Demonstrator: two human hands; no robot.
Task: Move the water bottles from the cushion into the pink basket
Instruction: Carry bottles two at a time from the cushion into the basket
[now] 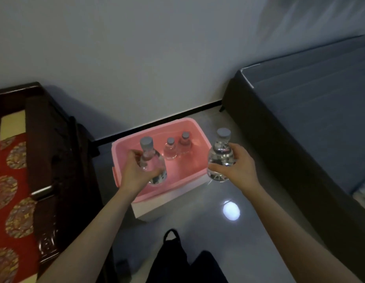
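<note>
Head view, with the pink basket [177, 181] as the landmark. The person is carrying two water bottles at once. The left hand [134, 170] is wrapping around the shoulder of the left-hand bottle [152, 160], which is hanging upright over the basket's near-left part, its base looking close to or just below the rim; whether it is touching the floor of the basket cannot be told. The right hand [236, 165] is closing around the body of the right-hand bottle [220, 156], which is standing upright in the air just outside the basket's right wall, above the glossy floor [198, 221]. Two standing bottles [176, 147] are already sitting together toward the basket's far side, touching or nearly so. The basket itself is resting on a white box [157, 209]. The red patterned cushion [12, 190] is lying well to the left of the basket, on a dark wooden seat [51, 160]; no bottles are showing on its visible part.

Judged risks: the right-hand bottle is not yet over the opening, so a release now would be dropping it onto the hard floor. Lowering it inward could be clipping the right wall or knocking the standing pair over. The left-hand grip, high on smooth clear plastic, may be slipping under the bottle's weight. Pressing down near the rim could be shifting the basket on its box.
</note>
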